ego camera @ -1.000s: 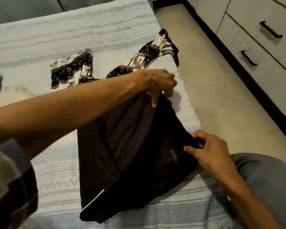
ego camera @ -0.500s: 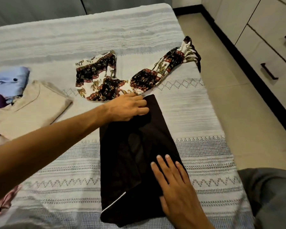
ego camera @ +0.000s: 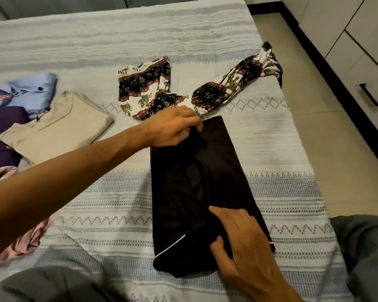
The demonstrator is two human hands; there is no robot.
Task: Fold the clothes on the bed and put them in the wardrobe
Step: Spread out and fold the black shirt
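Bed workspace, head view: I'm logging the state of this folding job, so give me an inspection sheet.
Surface: grey-and-white woven patterned bedspread, covering the bed.
Job's things: black folded fabric garment with white piping, lying flat; patterned black, white and red fabric garment, unfolded beyond it.
Clutter: beige folded top, light blue shirt, purple garment, pink cloth on the left.
Hands: left hand grips the black garment's far edge; right hand rests on its near end, thumb against the fabric.
Cables: nothing seen.
Surroundings: tiled floor; white drawers with dark handles on the right.
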